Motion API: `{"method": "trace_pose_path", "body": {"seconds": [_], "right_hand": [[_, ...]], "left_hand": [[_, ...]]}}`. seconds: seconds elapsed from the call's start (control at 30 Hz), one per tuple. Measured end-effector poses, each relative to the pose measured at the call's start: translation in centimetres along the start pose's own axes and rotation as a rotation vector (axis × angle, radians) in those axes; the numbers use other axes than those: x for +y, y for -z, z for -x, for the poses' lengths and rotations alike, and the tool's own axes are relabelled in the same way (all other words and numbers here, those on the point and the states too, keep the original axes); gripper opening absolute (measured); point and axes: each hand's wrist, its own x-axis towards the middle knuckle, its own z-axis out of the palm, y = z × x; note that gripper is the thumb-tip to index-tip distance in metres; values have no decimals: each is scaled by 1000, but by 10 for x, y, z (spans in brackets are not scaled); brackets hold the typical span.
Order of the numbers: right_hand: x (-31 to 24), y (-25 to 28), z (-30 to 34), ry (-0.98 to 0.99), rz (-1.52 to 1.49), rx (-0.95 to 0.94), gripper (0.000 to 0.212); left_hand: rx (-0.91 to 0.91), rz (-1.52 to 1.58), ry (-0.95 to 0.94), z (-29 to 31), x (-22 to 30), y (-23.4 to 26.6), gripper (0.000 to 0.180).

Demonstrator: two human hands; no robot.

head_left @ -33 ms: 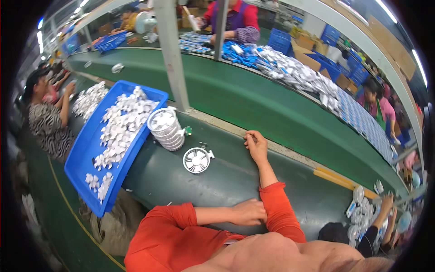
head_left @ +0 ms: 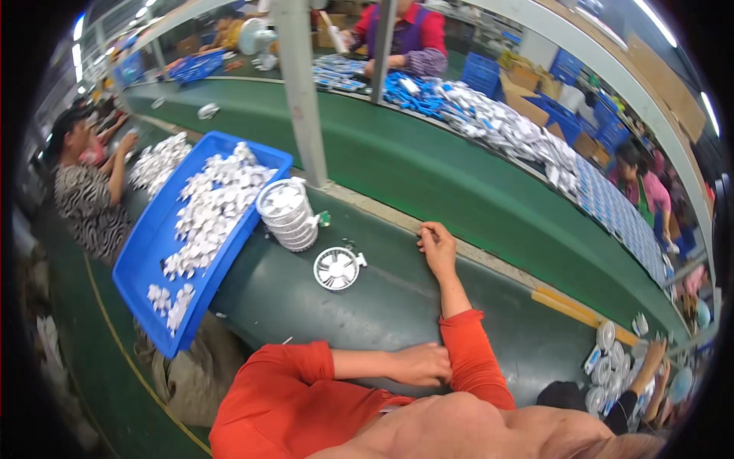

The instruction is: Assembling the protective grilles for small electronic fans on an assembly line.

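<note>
My right hand (head_left: 438, 249) rests at the far edge of the dark green conveyor belt (head_left: 390, 306), fingers loosely bent and apart, holding nothing. My left hand (head_left: 426, 363) lies curled closed against my right forearm near the red sleeve; nothing shows in it. To the left of my right hand, one round white fan part (head_left: 336, 268) with blades lies flat on the belt, a small dark piece beside it. Behind it stands a stack of similar round fan housings (head_left: 288, 218), with a small green piece (head_left: 324, 219) at its side.
A blue tray (head_left: 200, 306) of small white parts sits at the left, beside a heap of white parts (head_left: 159, 162). A metal post (head_left: 304, 115) rises behind the stack. Co-workers sit left, across and right. White fans (head_left: 608, 359) crowd the right end; packaged pieces (head_left: 505, 122) line the far belt.
The view has shifted slightly, so the surroundings appear a little farther right. Both my arms keep their resting pose, and the fan parts stay where they were on the belt.
</note>
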Motion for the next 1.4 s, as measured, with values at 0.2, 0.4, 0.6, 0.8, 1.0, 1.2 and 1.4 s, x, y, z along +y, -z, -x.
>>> {"method": "trace_pose_path", "body": {"seconds": [0.2, 0.4, 0.6, 0.8, 1.0, 1.2, 1.4], "right_hand": [[0, 6, -4, 64, 8, -1, 13], [1, 4, -4, 70, 25, -16, 14], [-3, 5, -1, 32, 53, -8, 13], [-3, 5, 0, 41, 83, -8, 14], [-4, 4, -1, 48, 96, -17, 14], [-6, 4, 0, 35, 99, -16, 14], [-8, 4, 0, 41, 91, -36, 15]], "left_hand": [[-148, 195, -141, -21, 9, -61, 21], [-17, 227, -213, -25, 11, -66, 36], [-76, 251, -211, -27, 7, -68, 35], [-113, 275, -194, -29, 4, -71, 32], [-83, 280, -218, -27, 0, -78, 27], [-55, 202, -255, -29, -3, -88, 24], [-27, 202, -268, -31, -8, -100, 21]]}}
